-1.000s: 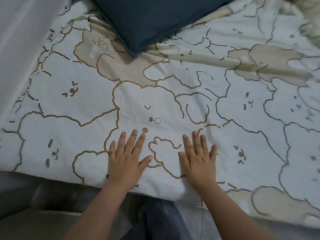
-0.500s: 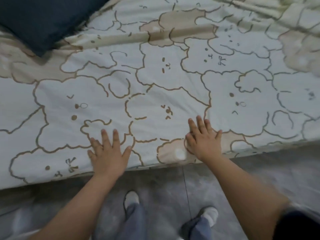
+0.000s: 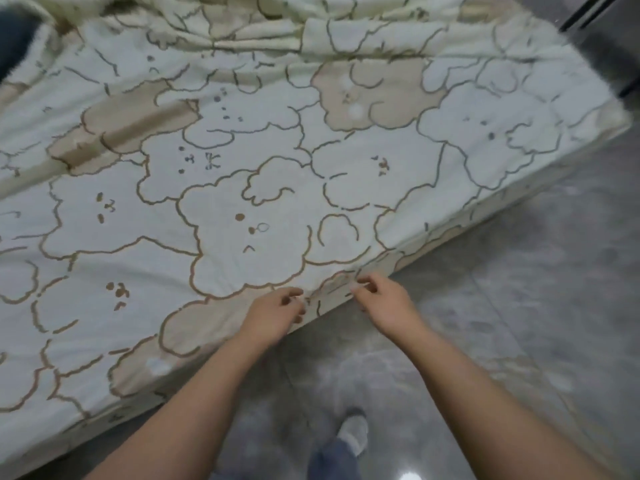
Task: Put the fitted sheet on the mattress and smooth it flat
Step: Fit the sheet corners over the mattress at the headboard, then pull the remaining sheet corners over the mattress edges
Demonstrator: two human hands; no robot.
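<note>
**Both hands at the near edge of the bed**

The fitted sheet [image 3: 263, 209], cream with brown-outlined cartoon animals and tan patches, covers the mattress [image 3: 450, 233] across its top and down the near side. Most of the middle lies fairly flat, with shallow creases running toward the near edge. Along the far edge the cloth is bunched into thick folds [image 3: 263, 36] (loose and rumpled there, not pulled tight).

The left hand [image 3: 277, 315] sits on the near edge of the bed, its fingers curled downward onto the sheet where the top turns over to the side; whether it has cloth pinched is hard to tell through the blur. The right hand [image 3: 382, 303] is just beside it, a little further along the same edge toward the right corner, fingers bent and thumb and forefinger close together at the fabric; a firm grip cannot be confirmed either. The two hands are near each other but apart.

A dark blue pillow [image 3: 15, 39] shows at the far left corner. Below the bed is a grey tiled floor [image 3: 519, 323], with one socked foot [image 3: 353, 433] and a blue trouser leg [image 3: 329, 460] between the forearms.
</note>
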